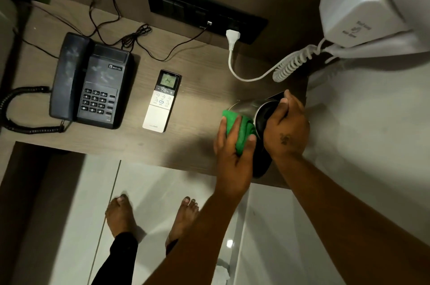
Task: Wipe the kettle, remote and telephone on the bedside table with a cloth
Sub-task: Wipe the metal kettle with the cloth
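Observation:
A steel kettle (250, 105) with a black lid stands at the right end of the wooden bedside table (190, 68). My right hand (285, 126) grips the kettle's top and handle. My left hand (232, 147) presses a green cloth (242, 131) against the kettle's left side. A white remote (160, 108) with a lit display lies in the middle of the table. The black telephone (90, 82), handset on its cradle, sits at the left.
A white plug and cord (232, 38) run from the dark wall socket panel (204, 10). A white wall-mounted hair dryer (372, 5) with a coiled cord (290, 64) hangs at the upper right. Thin black wires loop behind the telephone. My bare feet stand on the tiled floor below.

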Available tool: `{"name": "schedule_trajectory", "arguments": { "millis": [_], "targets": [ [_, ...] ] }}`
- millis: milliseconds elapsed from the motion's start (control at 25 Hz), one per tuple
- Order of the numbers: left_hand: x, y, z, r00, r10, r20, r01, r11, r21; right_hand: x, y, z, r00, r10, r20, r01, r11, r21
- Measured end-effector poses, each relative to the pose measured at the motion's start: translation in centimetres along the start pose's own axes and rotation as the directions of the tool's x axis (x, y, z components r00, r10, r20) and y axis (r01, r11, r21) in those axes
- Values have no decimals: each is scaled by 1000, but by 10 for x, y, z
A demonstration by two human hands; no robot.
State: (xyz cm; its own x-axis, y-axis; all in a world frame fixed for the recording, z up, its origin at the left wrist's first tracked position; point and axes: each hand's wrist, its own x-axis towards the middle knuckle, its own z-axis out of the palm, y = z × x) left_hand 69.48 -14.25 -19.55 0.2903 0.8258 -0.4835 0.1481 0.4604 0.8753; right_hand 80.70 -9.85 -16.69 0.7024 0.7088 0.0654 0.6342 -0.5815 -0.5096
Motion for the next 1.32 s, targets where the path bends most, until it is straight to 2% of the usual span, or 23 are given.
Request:
{"name": "schedule_trajectory", "arguments": {
  "millis": [200,360,440,520,600,680,760,840,920,1000,1080,1160,1240,1320],
  "targets": [
    [35,5,-14,996,80,-25,-78,993,89,2,2,1,1000,-2,-9,2,1000,-12],
    [103,46,-27,977,48,206,-103,958,267,2,3,0,1000,-15,-15,14,1000,-25],
    [116,55,-26,959,76,275,-178,912,369,3,4,0,1000,-9,-9,8,1000,-28],
    [109,51,-25,968,145,203,-230,831,507,2,4,0,1000,-11,-13,11,1000,-14],
    [83,34,-23,983,182,11,-155,806,572,1,4,1,1000,-16,-24,16,1000,-8],
    [49,12,-20,975,184,-123,-99,858,504,1,3,1,999,-21,-25,21,1000,-5],
    [16,-8,-15,977,120,-178,-43,923,383,0,4,2,999,-30,-31,30,1000,-10],
    [0,-16,-16,978,-18,-207,64,974,217,1,5,2,999,-39,-36,39,999,-9],
    [7,-18,-25,959,-205,-197,205,979,-19,2,9,2,998,-52,-35,52,999,-4],
    [16,-12,-43,912,-385,-141,344,905,-250,2,9,2,999,-48,-7,48,999,-1],
    [20,-8,-63,865,-494,-92,431,824,-368,3,5,-2,999,-13,36,14,1000,-4],
    [15,-7,-83,846,-530,-65,448,771,-452,0,-4,-13,998,-69,15,69,998,-7],
    [8,-6,-105,845,-535,-23,441,719,-536,-14,-19,-27,975,-207,-88,214,972,93],
    [5,-2,-124,853,-521,20,425,673,-605,-41,-36,-30,958,-265,-105,281,940,193]
  ]
}}
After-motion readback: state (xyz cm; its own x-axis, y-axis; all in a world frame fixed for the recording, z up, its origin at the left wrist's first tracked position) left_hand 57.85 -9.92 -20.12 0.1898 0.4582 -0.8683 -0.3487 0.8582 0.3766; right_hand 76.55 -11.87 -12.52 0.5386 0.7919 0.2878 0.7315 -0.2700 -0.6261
